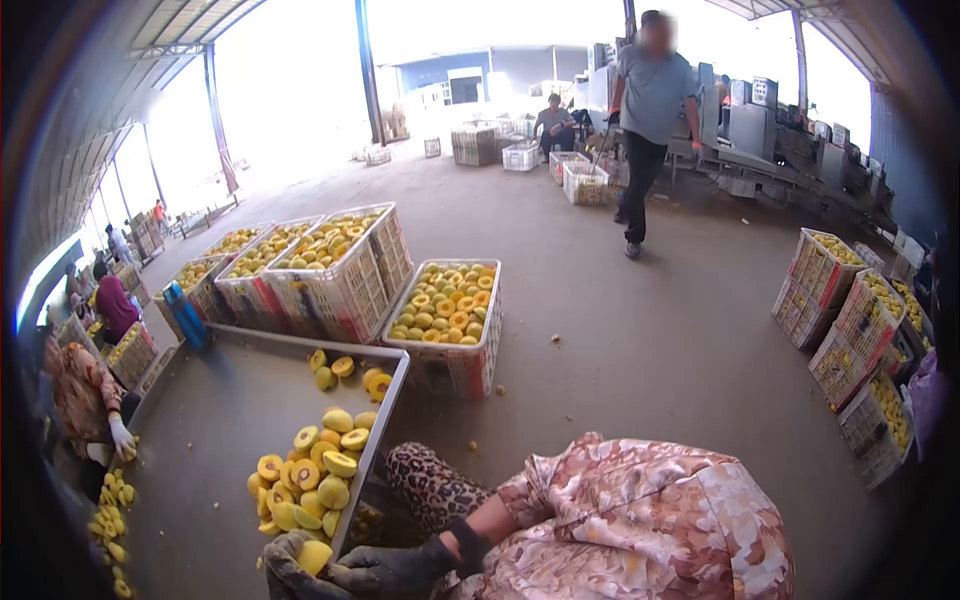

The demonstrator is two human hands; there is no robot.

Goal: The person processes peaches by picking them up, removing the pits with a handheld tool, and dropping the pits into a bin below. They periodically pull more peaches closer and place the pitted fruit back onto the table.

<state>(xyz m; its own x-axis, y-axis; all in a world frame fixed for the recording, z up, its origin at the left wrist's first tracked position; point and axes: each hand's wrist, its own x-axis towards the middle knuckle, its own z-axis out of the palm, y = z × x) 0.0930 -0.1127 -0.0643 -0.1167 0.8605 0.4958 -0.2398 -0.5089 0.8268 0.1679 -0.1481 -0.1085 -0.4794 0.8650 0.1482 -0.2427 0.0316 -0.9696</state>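
Both my hands wear dark, stained gloves and meet at the bottom edge of the view. My left hand (289, 569) is curled round a yellow peach (313, 556), its fingers closed about the fruit. My right hand (395, 569) comes in from the right with fingers closed, their tips against the peach. What else the right fingers may hold is hidden. Just beyond lies a pile of halved yellow peaches (310, 470), several showing brown-red centres, on a metal-rimmed table (210, 400). A few more peach halves (342, 366) lie near its far corner.
A crate of peach halves (447, 310) stands beyond the table's corner, beside stacked full crates (330, 270). A blue bottle (184, 315) stands at the far rim. Across the table, a co-worker's white-gloved hand (122, 437) is near more fruit. A person (650, 110) walks ahead; crates (845, 320) line the right.
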